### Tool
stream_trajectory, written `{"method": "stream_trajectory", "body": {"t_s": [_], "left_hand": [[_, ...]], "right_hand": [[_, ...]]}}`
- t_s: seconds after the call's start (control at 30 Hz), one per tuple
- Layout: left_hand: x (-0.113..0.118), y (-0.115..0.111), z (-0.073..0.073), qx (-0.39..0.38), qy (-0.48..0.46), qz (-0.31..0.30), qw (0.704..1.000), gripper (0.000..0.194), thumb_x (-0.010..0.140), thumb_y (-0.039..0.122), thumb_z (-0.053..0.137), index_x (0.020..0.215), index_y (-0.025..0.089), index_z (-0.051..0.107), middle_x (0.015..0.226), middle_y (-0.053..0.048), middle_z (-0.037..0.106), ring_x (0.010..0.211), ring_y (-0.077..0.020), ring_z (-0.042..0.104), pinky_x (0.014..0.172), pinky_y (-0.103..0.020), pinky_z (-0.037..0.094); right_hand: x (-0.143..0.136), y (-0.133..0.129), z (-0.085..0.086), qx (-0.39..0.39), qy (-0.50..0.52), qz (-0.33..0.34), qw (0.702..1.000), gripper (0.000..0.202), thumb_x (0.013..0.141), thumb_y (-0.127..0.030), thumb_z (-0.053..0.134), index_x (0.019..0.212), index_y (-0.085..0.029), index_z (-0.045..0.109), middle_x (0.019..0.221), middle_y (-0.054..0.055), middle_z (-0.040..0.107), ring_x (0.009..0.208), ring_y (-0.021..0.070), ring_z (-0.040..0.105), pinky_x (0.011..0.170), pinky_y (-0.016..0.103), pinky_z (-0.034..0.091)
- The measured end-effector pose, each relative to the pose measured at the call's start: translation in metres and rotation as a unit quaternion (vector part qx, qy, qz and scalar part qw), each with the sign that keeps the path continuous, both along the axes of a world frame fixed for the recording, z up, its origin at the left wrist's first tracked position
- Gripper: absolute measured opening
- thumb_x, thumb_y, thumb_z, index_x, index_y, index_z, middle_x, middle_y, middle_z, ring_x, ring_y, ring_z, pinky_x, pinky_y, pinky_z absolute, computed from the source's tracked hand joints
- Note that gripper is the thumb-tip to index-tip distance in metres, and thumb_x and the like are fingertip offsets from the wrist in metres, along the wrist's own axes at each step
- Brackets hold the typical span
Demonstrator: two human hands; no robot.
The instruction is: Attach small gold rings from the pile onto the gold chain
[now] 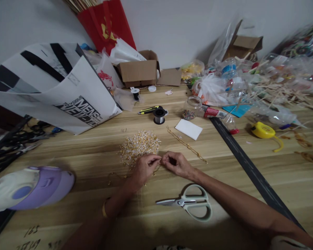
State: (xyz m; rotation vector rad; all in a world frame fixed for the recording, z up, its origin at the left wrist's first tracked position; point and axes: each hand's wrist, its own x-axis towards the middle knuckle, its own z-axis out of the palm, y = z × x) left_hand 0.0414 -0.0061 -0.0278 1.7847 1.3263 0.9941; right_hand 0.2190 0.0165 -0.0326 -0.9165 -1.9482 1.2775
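Note:
My left hand (pixel 144 169) and my right hand (pixel 177 164) meet fingertip to fingertip over the table, both closed in a pinch. A thin gold beaded chain (pixel 156 171) hangs at the fingertips and trails left beneath my left wrist; its exact end between the fingers is too small to see. Just behind my left hand lies a pile of small gold and clear beaded pieces (pixel 138 146). Another gold chain (pixel 184 142) stretches across the wood beyond my right hand. Closer to me, scissors with pale green handles (pixel 189 202) lie slightly spread.
Behind the pile are a wire spool (pixel 159 116), a yellow-black cutter (pixel 149 110), a folded white paper (pixel 189 129) and a bead jar (pixel 191 108). A purple bottle (pixel 48 185) and a white bag (pixel 67 93) stand left. A yellow tape measure (pixel 263 130) and plastic clutter fill the right.

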Motion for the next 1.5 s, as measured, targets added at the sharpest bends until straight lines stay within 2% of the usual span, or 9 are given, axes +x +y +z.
{"method": "stream_trajectory", "body": {"t_s": [0.17,0.57,0.97,1.17,1.5], "left_hand": [[0.001,-0.002,0.003,0.037,0.021,0.0,0.999,0.013,0.076,0.015,0.057,0.079,0.015,0.069,0.075,-0.006,0.07,0.066,-0.0143,0.064,0.06,-0.022,0.049],[-0.001,0.0,0.008,0.068,0.045,-0.022,0.996,0.013,0.078,0.015,0.057,0.08,0.015,0.069,0.074,-0.006,0.07,0.067,-0.0144,0.063,0.064,-0.024,0.048],[0.0,0.0,0.011,0.023,0.032,-0.024,0.999,0.015,0.078,0.015,0.054,0.082,0.014,0.069,0.074,-0.007,0.07,0.067,-0.0148,0.064,0.062,-0.024,0.049],[0.001,0.0,0.002,-0.044,-0.058,-0.005,0.997,0.014,0.074,0.016,0.057,0.082,0.013,0.068,0.076,-0.008,0.071,0.068,-0.0151,0.067,0.063,-0.023,0.052],[-0.001,-0.001,0.002,-0.032,-0.037,-0.01,0.999,0.012,0.076,0.02,0.057,0.078,0.014,0.067,0.07,-0.006,0.07,0.065,-0.0142,0.065,0.06,-0.021,0.051]], "right_hand": [[0.0,0.0,0.002,0.011,-0.004,0.0,1.0,0.014,0.082,-0.025,0.053,0.076,-0.013,0.057,0.061,-0.001,0.05,0.054,0.0081,0.042,0.049,0.018,0.032],[-0.001,0.001,0.002,0.004,0.001,-0.004,1.0,0.014,0.082,-0.024,0.053,0.075,-0.013,0.056,0.06,-0.002,0.049,0.053,0.0078,0.041,0.049,0.018,0.031],[0.0,0.001,0.0,0.002,0.0,-0.01,1.0,0.015,0.082,-0.026,0.054,0.074,-0.013,0.057,0.061,-0.002,0.051,0.053,0.0077,0.042,0.049,0.018,0.032],[0.0,0.002,0.0,0.011,0.004,-0.006,1.0,0.013,0.082,-0.025,0.054,0.076,-0.013,0.057,0.061,-0.001,0.052,0.054,0.0081,0.044,0.05,0.019,0.033],[0.0,0.002,-0.002,0.012,-0.007,-0.003,1.0,0.014,0.082,-0.025,0.054,0.076,-0.013,0.057,0.059,-0.003,0.049,0.053,0.0077,0.042,0.05,0.018,0.032]]}}
